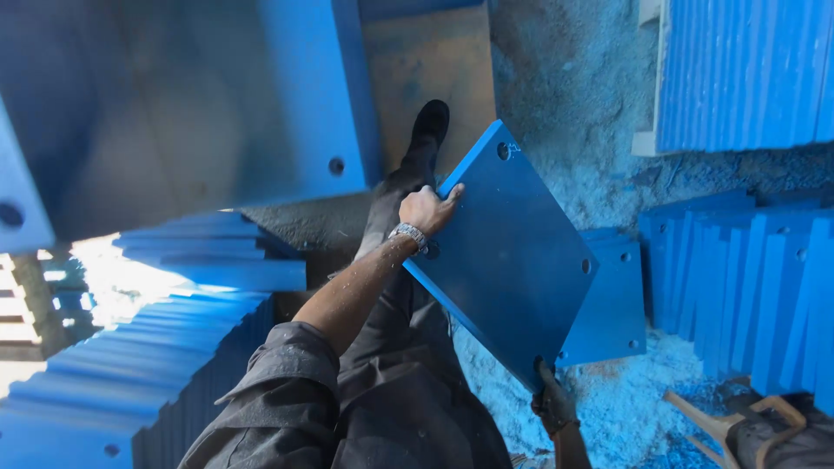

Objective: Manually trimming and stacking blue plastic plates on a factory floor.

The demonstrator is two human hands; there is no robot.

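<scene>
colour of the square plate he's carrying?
Solid blue plate with corner holes, gripped by the left hand; head view shows it.

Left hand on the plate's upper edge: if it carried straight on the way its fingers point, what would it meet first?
The left hand points up and right across the blue plate, so the plate's face comes first. Past its corner hole lies dusty floor, though depth is unclear.
</scene>
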